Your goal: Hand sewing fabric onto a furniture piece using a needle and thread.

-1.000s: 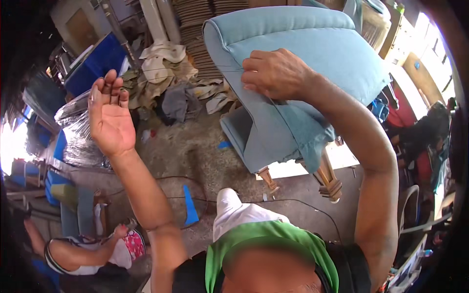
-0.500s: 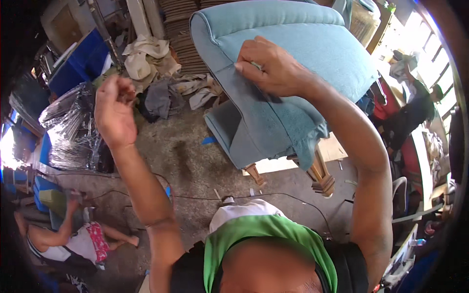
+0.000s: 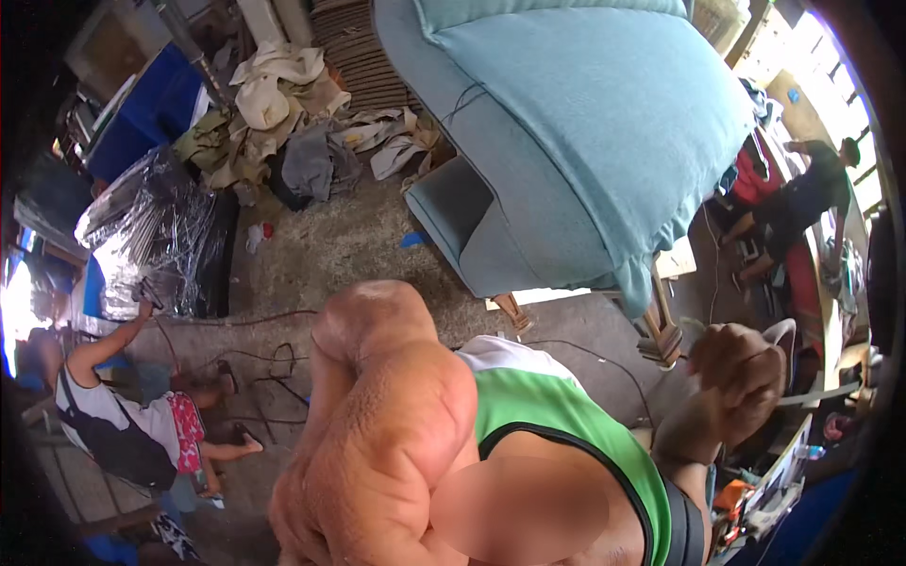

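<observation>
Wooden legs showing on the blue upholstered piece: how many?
2: one wooden leg under the lower edge of the upholstered piece, another wooden leg farther right, by the hanging fabric. Others may be hidden underneath.

I see a stained grey concrete floor (image 3: 321, 250), with cloth scraps (image 3: 321, 162) heaped toward the upper left beside a ridged brown stack (image 3: 363, 52). Farther left I pick out a shiny plastic-wrapped bundle (image 3: 160, 236) below a blue panel (image 3: 156, 108), while on my right hard daylight glares through windows (image 3: 832, 71) near a long, pale-edged bench (image 3: 823, 325).
</observation>
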### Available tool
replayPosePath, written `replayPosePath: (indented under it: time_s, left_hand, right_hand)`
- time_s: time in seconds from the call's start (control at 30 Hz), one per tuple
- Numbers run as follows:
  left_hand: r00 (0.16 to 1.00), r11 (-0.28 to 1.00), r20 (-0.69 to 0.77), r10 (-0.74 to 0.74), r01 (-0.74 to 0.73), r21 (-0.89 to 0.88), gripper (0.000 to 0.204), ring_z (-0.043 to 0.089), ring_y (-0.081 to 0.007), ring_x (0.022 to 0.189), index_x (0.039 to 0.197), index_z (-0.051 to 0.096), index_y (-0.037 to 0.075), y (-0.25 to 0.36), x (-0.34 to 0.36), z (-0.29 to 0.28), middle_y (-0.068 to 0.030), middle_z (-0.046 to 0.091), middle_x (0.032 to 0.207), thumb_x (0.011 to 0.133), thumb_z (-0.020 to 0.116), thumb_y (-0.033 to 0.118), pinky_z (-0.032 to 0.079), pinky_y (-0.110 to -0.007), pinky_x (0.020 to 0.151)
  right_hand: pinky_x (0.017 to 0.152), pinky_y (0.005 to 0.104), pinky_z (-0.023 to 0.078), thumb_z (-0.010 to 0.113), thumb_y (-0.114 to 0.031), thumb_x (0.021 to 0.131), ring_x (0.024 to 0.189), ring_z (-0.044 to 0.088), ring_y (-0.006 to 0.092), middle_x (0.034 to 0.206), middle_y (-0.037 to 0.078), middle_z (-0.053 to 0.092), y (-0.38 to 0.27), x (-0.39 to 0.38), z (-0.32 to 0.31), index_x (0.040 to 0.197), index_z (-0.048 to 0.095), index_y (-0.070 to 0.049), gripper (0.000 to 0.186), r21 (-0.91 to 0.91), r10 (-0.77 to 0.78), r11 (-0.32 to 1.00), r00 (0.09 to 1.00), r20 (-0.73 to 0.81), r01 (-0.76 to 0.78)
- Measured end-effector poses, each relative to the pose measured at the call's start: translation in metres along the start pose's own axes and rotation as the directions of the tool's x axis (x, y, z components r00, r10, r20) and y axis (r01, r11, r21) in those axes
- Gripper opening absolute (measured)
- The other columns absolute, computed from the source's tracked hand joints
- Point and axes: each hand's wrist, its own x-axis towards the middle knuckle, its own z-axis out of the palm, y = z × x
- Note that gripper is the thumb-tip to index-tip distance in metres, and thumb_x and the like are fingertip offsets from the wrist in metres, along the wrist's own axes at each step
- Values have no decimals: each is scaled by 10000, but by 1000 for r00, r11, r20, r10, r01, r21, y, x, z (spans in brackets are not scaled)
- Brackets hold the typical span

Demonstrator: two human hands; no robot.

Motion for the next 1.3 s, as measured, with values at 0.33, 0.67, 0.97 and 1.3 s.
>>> replayPosePath:
  time_s: [0.33, 0.67, 0.97, 1.3]
  left_hand:
    - [975, 952, 92, 201, -217, 217, 298, 328, 36, 506, 1183, 684, -72, -10, -22, 3, 80, 553, 704, 987, 496, 51, 326, -67, 602]
    - [993, 999, 109, -52, 51, 12, 289, 677, 14, 819, 748, 660, 44, -20, -5, -2, 14, 754, 908, 940, 510, -114, 475, -105, 801]
    - [984, 960, 90, -157, 173, -222, 334, 694, -20, 809, 719, 627, 28, -24, -4, 10, -2, 713, 802, 928, 479, -187, 500, -119, 762]
    - [982, 953, 160, -100, 140, -268, 169, 691, -110, 797, 818, 677, 54, -27, -3, 11, 14, 722, 874, 936, 609, -46, 505, -220, 726]
  right_hand:
    - [584, 357, 451, 500, -376, 1053, 578, 467, 160, 664, 40, 460, 31, -52, 6, 838, 475, -43, 397, -97, 203, 969, 957, -207, -226]
    - [560, 350, 460, 490, -381, 1055, 587, 469, 154, 667, 53, 474, 47, -58, -1, 843, 477, -55, 389, 68, 256, 967, 947, -196, -247]
    - [587, 355, 463, 495, -391, 1055, 603, 475, 156, 678, 52, 474, 43, -59, -2, 844, 469, -65, 389, 56, 263, 965, 944, -197, -257]
    - [616, 378, 491, 512, -413, 1045, 580, 468, 151, 617, 6, 408, 46, -58, 3, 800, 489, -59, 431, 68, 270, 963, 940, -210, -261]
